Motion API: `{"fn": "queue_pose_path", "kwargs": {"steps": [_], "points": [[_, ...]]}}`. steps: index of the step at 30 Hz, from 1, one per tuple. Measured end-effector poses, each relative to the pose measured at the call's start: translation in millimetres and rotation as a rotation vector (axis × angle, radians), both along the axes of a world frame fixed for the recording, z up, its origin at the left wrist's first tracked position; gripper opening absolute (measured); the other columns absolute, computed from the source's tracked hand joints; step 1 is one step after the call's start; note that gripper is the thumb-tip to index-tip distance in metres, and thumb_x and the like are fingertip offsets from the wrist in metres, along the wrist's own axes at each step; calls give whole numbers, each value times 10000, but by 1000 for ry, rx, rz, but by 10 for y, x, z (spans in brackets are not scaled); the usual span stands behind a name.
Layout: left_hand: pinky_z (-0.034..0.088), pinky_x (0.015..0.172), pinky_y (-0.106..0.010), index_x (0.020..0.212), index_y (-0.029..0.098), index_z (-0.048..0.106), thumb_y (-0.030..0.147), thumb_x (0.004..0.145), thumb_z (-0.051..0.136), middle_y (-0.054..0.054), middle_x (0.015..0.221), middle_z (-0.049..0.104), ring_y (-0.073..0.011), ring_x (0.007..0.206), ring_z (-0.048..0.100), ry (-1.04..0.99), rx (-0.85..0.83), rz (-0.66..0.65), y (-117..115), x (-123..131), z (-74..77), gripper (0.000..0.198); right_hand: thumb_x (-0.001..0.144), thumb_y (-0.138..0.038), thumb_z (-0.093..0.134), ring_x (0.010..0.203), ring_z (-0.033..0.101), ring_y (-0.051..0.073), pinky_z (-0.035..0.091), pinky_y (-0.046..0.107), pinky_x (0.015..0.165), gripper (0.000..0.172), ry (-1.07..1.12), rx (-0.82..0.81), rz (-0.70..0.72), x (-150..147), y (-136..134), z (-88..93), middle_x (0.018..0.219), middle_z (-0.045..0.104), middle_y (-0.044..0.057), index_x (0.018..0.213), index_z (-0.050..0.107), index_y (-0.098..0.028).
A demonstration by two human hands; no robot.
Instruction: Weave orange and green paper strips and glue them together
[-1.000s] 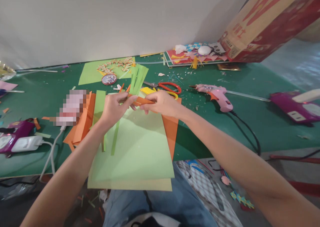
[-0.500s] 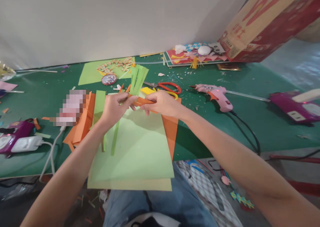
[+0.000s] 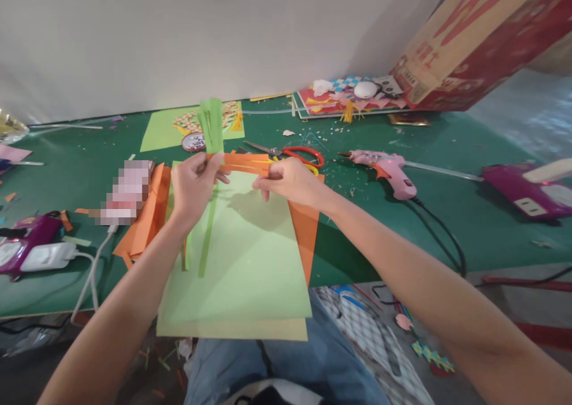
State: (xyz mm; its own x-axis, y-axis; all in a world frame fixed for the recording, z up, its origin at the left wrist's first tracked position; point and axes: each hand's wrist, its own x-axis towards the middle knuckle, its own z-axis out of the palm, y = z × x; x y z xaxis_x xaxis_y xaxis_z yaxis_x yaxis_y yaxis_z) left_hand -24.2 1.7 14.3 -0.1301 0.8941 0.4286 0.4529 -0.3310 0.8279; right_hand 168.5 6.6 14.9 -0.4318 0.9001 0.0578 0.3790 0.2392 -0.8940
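Several orange paper strips [image 3: 245,163] stretch sideways between my two hands, above a light green sheet [image 3: 250,256]. My left hand [image 3: 196,184] pinches their left end, where a bundle of green paper strips [image 3: 211,125] stands up from the fingers. The right end of the orange strips is gripped by my right hand [image 3: 292,181], closed with thumb and fingers together. One loose green strip [image 3: 207,232] lies on the sheet below my left hand. Beyond my right hand are red-handled scissors [image 3: 304,153] and a yellow tool partly hidden by the fingers.
A pink glue gun [image 3: 386,170] lies to the right, its cord trailing down. Purple power strips [image 3: 513,187] sit on both sides. Folded orange paper [image 3: 152,220] and a blurred-out phone lie left. A round dish of beads [image 3: 193,142] and a paper bag [image 3: 469,47] stand behind.
My left hand has moved left, away from my right hand, carrying the green bundle with it. More of the orange strips now shows between the hands. My right hand has shifted only slightly.
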Motion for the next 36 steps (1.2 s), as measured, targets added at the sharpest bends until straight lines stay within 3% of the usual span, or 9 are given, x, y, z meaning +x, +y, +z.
{"fn": "queue_pose_path", "kwargs": {"steps": [8, 12, 16, 20, 25, 29, 32, 36], "points": [[444, 451, -178, 566, 183, 454, 334, 828, 612, 29, 476, 584, -110, 489, 647, -54, 19, 24, 26, -9, 3, 341, 872, -383, 529, 560, 540, 116, 395, 263, 597, 327, 119, 125, -216, 10, 48, -45, 555, 629, 40, 668, 629, -148], [428, 453, -186, 536, 185, 419, 348, 829, 618, 27, 485, 569, -120, 523, 663, -9, -28, -62, -6, -1, 5, 391, 894, -331, 475, 596, 562, 117, 427, 266, 635, 258, 223, 226, -320, 12, 61, -42, 620, 617, 22, 764, 617, -160], [377, 408, -195, 499, 188, 389, 368, 798, 652, 22, 456, 552, -141, 533, 666, 69, -94, -189, -41, 23, 4, 437, 844, -273, 544, 760, 601, 135, 450, 283, 752, 122, 285, 364, -362, 25, 91, -64, 808, 635, 34, 882, 613, -180], [431, 463, -221, 499, 181, 469, 334, 778, 660, -2, 526, 640, -135, 526, 644, 167, -176, -350, -59, 40, -13, 371, 840, -329, 552, 796, 587, 151, 435, 293, 748, 164, 232, 290, -250, 19, 73, -51, 829, 645, 41, 834, 616, -179], [365, 404, -227, 487, 182, 494, 341, 772, 664, -15, 539, 662, -113, 465, 570, 219, -204, -383, -68, 41, -25, 368, 800, -435, 602, 640, 492, 115, 370, 268, 620, 316, 101, 170, -46, -29, 7, -35, 662, 572, 9, 642, 558, -165], [395, 420, -232, 528, 184, 513, 361, 766, 672, 2, 520, 626, -127, 486, 598, 222, -192, -394, -63, 37, -38, 336, 765, -382, 635, 622, 481, 107, 354, 260, 592, 277, 104, 130, -61, -36, 21, -58, 630, 553, -4, 620, 540, -167], [473, 501, -237, 691, 196, 557, 356, 689, 752, 30, 557, 596, -136, 552, 634, 164, -133, -374, -58, 41, -39, 253, 746, -387, 645, 588, 426, 92, 320, 260, 570, 296, 127, 118, -77, -20, 45, -50, 596, 503, -25, 594, 515, -169], [507, 555, -219, 847, 214, 516, 308, 595, 826, 15, 776, 653, -101, 609, 628, 74, -25, -354, -69, 51, -5, 411, 719, -447, 663, 563, 361, 82, 284, 264, 558, 375, 172, 76, -84, -12, 49, -7, 561, 424, -47, 554, 460, -178]]}}
